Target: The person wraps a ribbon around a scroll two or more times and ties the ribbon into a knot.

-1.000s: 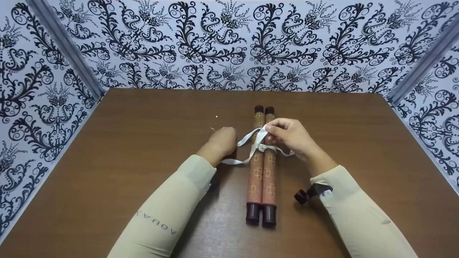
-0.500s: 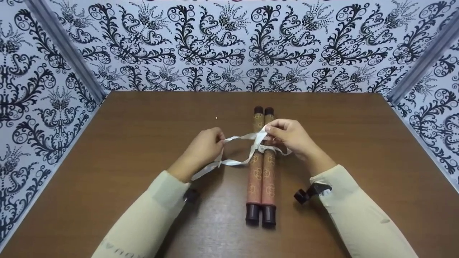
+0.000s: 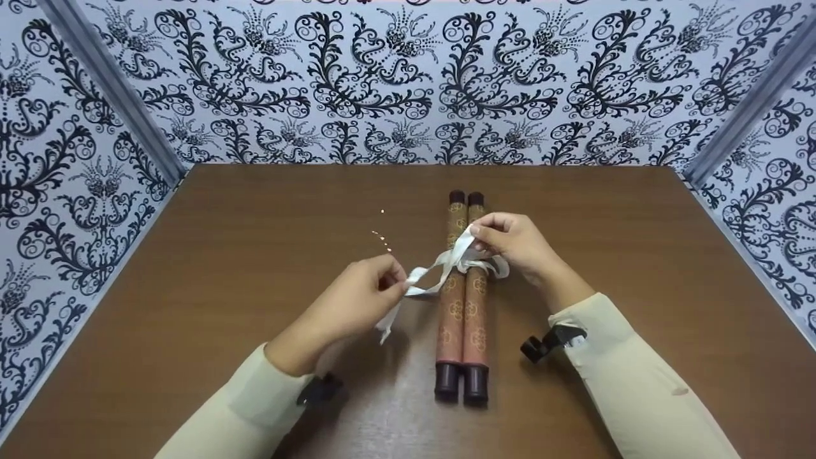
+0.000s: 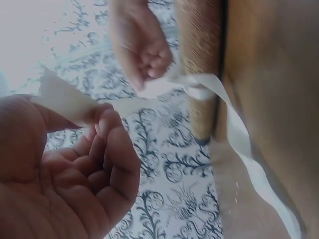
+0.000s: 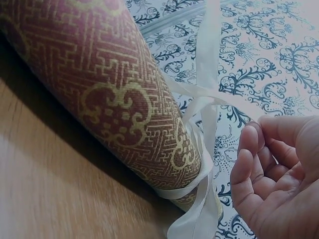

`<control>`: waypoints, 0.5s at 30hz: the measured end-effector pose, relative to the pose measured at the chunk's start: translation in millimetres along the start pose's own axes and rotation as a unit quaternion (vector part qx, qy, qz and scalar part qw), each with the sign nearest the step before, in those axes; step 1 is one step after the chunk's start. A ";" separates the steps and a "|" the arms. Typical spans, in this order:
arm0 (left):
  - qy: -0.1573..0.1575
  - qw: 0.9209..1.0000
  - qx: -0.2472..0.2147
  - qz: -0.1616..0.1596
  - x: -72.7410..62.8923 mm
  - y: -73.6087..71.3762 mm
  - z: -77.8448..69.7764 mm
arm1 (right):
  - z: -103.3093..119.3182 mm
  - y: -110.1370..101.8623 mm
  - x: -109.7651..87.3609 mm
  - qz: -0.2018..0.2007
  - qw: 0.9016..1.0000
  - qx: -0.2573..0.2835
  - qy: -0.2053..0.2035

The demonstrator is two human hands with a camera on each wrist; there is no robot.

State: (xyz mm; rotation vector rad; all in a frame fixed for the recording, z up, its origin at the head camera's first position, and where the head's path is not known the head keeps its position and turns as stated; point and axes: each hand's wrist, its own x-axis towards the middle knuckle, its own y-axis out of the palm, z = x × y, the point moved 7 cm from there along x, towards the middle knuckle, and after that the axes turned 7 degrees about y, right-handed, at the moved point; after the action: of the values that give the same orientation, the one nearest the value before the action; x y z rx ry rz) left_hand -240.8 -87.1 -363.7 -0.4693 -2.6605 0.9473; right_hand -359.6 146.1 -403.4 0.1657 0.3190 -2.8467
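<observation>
Two red-and-gold patterned rolls (image 3: 452,319) with dark end caps lie side by side on the table, like a rolled scroll. White ribbon (image 3: 458,252) wraps both near their middle and crosses on top. Left of the rolls, my left hand (image 3: 350,299) pinches one strand between thumb and fingertips, its frayed tail hanging below. Over the far half of the rolls, my right hand (image 3: 517,245) pinches another strand and holds it raised. A loop sticks out to the right under that hand. In the right wrist view, ribbon (image 5: 208,59) crosses itself beside the brocade roll (image 5: 112,99).
The brown wooden table (image 3: 255,217) meets black-and-white patterned walls (image 3: 408,83) at the back and both sides. Small bright specks (image 3: 382,240) show on the table beyond my left hand. Dark wrist-worn devices (image 3: 553,343) hang below both cuffs.
My left hand pulled a strand leftward through the crossing, then came nearer the front with it. The ribbon loop has drawn in closer to the rolls. My right hand keeps its pinch in place.
</observation>
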 end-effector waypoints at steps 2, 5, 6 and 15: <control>0.002 0.999 -0.022 0.025 -3.7 8.0 -4.0 | -0.9 -0.9 0.4 -0.002 1.000 0.005 0.003; 0.005 0.997 -0.050 0.063 -7.9 21.5 -9.8 | -1.6 -2.2 0.5 -0.006 1.000 0.008 0.006; 0.006 0.996 -0.056 0.073 -8.8 26.0 -11.5 | -1.7 -2.5 0.5 -0.007 1.000 0.008 0.007; 0.050 0.992 -0.038 0.109 -13.3 58.3 -21.8 | -3.8 -3.3 1.3 -0.015 1.000 0.010 0.008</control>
State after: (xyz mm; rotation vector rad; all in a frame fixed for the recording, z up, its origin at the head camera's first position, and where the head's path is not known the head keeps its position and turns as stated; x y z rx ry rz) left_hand -208.7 -37.4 -387.3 -0.8170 -2.5997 0.8589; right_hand -361.4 149.7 -406.6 0.1892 0.2996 -2.8802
